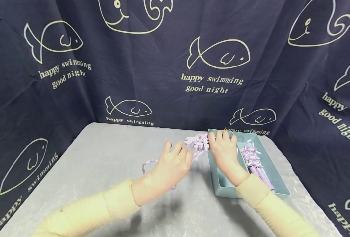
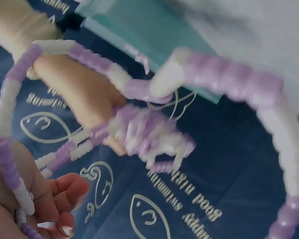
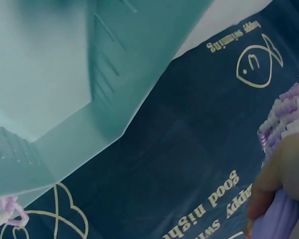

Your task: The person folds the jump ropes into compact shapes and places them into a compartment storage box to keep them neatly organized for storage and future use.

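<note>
A purple-and-white beaded jump rope [image 1: 200, 142] is wound into a bundle beside my right hand [image 1: 224, 152]. That hand grips it at its smooth purple handle [image 3: 276, 219], with the wound beads just beyond the fingers. My left hand [image 1: 175, 162] is to the left of the bundle, fingers bent, and holds a loose length of the same rope [image 2: 7, 167]. This length curves in a wide loop in the left wrist view, and part of it hangs below the left forearm. The right hand is above the left side of a teal box [image 1: 277, 171].
Inside the box's right compartment lies another bundled beaded jump rope [image 1: 252, 158] with purple handles. The box stands at the right of the grey table [image 1: 103, 158]. Dark blue printed cloth [image 1: 163, 65] hangs behind the table and on both sides.
</note>
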The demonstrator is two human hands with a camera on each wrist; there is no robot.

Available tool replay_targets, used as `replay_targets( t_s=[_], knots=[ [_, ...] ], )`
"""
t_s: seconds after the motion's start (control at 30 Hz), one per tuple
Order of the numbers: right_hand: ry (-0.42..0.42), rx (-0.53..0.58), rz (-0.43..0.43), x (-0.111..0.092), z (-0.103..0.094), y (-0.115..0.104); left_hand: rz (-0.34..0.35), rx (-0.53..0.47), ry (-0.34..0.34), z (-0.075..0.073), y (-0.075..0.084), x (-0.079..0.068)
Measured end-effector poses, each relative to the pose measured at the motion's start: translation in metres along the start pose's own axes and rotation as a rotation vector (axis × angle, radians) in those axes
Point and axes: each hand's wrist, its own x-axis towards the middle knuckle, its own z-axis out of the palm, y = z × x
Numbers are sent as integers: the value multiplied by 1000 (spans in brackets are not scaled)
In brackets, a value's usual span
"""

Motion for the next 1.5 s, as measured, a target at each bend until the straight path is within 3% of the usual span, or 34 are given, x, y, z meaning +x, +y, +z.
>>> replay_targets(
  t_s=[0.27, 0.53, 0.7, 0.9, 1.13, 1.3, 1.5],
  knots=[
    [115, 11, -227, 2, -13, -15, -39, 3, 41, -2, -19, 21],
    [53, 108, -485, -5, -26, -21, -64, 20, -2, 6, -38, 27],
    [30, 199, -584, -8, -34, -24, -63, -10, -4, 15, -46, 26],
    [56, 349, -602, -7, -44, -26, -80, -12, -18, 34, -58, 20],
    [122, 472, -567, -3, -57, -24, -52, -60, 0, 61, -70, 4],
    [178, 530, -543, 0, -61, -24, -46, -103, 21, 78, -80, -7],
    [171, 590, -475, -1, -67, -18, -65, -137, -2, 92, -91, -21]
  ],
)
